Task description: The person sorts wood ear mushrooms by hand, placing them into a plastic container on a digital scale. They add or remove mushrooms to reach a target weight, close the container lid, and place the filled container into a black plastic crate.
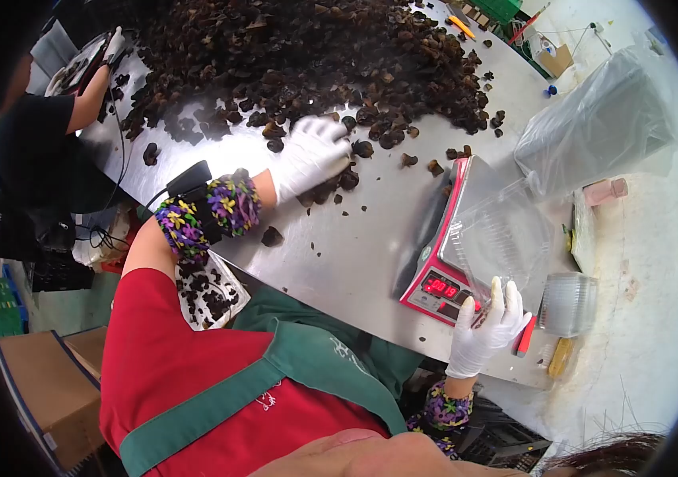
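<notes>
Nearest the camera are the red shirt (pixel 188 350) and green apron (pixel 331 350), leaning in over the metal tabletop (pixel 307 262). The wood ear mushrooms (pixel 299 56) (so they look, dark and curled) lie heaped across its far side, with loose bits strewn nearer. The left hand (pixel 311 157), gloved in white, is at the near edge of the heap; its fingers look loosely bent, and blur and the angle leave me unable to tell whether they grip any pieces. A low, light sweep with cupped fingers would suit such crinkly pieces better than a hard squeeze. The right hand (pixel 488 327) has its fingers spread and bent at the near edge of the clear plastic container (pixel 506 230), over the digital scale (pixel 425 298); whether it pinches the rim I cannot tell. The display shows a minus sign, so fingers should come clear of container and pan before any reading is trusted.
</notes>
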The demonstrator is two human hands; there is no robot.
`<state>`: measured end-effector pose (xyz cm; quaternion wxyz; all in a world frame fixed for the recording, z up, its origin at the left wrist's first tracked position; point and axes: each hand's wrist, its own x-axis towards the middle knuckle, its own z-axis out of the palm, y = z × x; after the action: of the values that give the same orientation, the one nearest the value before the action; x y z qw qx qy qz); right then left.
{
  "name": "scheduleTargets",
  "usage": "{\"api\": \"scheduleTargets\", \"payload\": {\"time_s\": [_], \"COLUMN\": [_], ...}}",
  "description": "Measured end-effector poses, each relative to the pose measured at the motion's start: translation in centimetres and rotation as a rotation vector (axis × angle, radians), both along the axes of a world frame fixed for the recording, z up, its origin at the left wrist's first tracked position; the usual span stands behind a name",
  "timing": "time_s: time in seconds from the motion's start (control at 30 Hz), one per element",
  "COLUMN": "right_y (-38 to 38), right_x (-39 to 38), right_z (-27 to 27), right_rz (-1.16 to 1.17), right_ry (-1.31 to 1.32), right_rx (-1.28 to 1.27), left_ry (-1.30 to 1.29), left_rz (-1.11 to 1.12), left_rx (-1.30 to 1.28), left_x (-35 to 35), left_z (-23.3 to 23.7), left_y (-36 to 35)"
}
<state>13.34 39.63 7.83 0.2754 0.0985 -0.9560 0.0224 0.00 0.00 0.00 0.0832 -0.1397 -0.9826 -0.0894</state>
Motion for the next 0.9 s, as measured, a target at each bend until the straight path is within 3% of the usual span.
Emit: {"api": "scheduleTargets", "payload": {"time_s": [0.03, 0.1, 0.23, 0.3, 0.43, 0.5, 0.53, 0.77, 0.9], "right_y": [-0.5, -0.5, -1.5, -2.1, -3.0, -3.3, -3.2, -1.3, -0.8], "right_x": [0.4, -0.3, 0.6, 0.2, 0.1, -0.3, -0.3, -0.8, -0.6], "right_z": [0.1, 0.5, 0.7, 0.1, -0.8, -0.7, -0.8, -2.1, -1.8], "right_rz": [0.018, 0.038, 0.018, 0.002, 0.012, 0.041, 0.044, 0.093, 0.153], "right_ry": [0.045, 0.114, 0.091, 0.092, 0.072, 0.085, 0.085, 0.117, 0.129], "right_rx": [-0.025, -0.015, -0.048, -0.052, -0.115, -0.134, -0.133, -0.221, -0.207], "left_ry": [0.282, 0.306, 0.015, 0.063, 0.146, 0.063, 0.179, 0.19, 0.455], "left_rz": [0.055, 0.183, -0.026, -0.178, -0.174, -0.162, -0.14, -0.142, 0.013], "left_rx": [0.011, 0.081, 0.24, 0.21, 0.139, 0.283, 0.31, 0.238, 0.444], "left_x": [0.1, -1.8, -0.6, 0.8, 1.9, 1.2, 1.1, 1.0, 0.8], "left_z": [-0.2, -1.0, -1.4, -0.6, -1.5, -2.1, -2.4, -1.7, 2.1], "left_y": [-1.2, -1.2, -1.0, -0.5, -1.2, -1.8, -1.8, -2.2, 0.2]}}
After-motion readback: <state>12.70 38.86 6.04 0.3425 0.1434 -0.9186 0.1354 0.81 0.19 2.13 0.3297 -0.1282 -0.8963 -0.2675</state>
